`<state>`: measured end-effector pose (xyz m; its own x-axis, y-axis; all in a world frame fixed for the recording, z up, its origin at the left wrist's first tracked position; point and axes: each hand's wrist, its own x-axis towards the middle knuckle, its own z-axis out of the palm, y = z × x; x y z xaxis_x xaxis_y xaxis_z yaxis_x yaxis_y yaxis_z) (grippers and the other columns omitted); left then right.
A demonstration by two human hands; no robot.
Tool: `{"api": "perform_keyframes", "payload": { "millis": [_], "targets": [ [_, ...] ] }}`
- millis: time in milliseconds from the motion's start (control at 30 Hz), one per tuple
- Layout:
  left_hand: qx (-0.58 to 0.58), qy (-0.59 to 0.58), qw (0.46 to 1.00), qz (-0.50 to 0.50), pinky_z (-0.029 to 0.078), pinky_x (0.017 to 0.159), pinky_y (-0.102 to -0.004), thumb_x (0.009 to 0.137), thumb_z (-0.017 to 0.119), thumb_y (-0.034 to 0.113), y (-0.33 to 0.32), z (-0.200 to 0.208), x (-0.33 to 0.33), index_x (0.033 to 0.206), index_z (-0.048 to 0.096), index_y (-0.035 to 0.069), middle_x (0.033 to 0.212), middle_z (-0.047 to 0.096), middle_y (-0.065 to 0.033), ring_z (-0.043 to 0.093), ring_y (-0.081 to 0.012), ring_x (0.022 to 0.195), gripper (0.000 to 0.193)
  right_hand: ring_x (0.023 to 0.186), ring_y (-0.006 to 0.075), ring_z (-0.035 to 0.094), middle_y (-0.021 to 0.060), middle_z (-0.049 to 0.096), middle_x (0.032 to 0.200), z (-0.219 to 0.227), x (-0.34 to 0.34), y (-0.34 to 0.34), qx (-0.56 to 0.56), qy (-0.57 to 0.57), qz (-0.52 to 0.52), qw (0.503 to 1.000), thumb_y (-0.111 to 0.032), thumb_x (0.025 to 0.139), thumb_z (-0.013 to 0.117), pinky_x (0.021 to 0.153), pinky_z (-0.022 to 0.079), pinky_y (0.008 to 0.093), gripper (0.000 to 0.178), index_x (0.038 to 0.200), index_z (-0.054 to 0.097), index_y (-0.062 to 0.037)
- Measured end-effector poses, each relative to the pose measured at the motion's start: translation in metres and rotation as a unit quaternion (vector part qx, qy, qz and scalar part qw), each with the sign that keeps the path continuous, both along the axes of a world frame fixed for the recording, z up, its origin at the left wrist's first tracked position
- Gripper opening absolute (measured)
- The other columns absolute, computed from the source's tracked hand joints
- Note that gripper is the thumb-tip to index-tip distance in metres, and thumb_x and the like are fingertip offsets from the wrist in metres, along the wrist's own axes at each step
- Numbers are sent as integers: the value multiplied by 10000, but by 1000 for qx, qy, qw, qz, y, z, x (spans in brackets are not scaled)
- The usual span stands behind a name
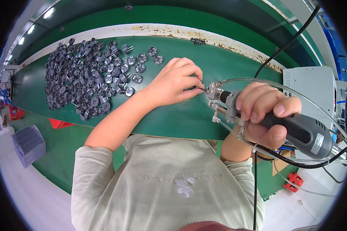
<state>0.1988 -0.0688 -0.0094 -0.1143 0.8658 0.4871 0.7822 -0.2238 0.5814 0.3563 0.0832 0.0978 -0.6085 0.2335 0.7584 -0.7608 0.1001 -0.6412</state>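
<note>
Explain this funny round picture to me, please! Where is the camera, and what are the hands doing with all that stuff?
There is no robot here, just a person using two bare hands. The picture comes from a camera on the person's head, looking down. Its very wide lens makes straight edges look bent.

On the green table lies a big pile of small dark round parts; some show metal pins. It is on the left side.

The right hand grips a grey and black hand tool, with a clear hose running from its front. The left hand reaches over the table, its fingertips bunched close to the tool's tip. Whatever may be between them is too small and hidden to tell.
</note>
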Motion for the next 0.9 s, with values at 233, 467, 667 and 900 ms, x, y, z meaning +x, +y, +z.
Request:
{"api": "perform_keyframes", "payload": {
  "millis": [233,467,667,900],
  "targets": [
    [9,-8,1000,8,428,937,-384,746,831,121,3,-5,-1,872,714,123,1005,641,16,595,-236,1023,173,492,150,540,17,550,675,0,1,3,23,5,-23,999,-410,995,587,470,465,336,353,1128,499,-95],
    [3,-28,1000,8,425,916,-376,731,845,126,3,-5,-1,847,705,127,974,643,15,601,-231,987,182,537,208,588,64,596,734,1,3,7,7,7,23,1000,-312,954,708,521,510,379,377,1162,497,-79],
    [3,-36,999,6,424,916,-384,730,846,124,3,-7,-3,839,703,126,958,639,14,601,-233,976,180,532,212,600,61,598,722,-1,2,0,-18,29,6,999,-308,951,726,520,520,376,387,1157,500,-72],
    [2,-46,999,4,425,910,-387,699,849,103,3,-6,-3,816,695,119,943,635,7,602,-233,954,194,521,214,594,64,604,707,-1,-1,-3,-28,18,-1,999,-318,933,753,514,517,369,399,1126,514,-64]
  ]
}}
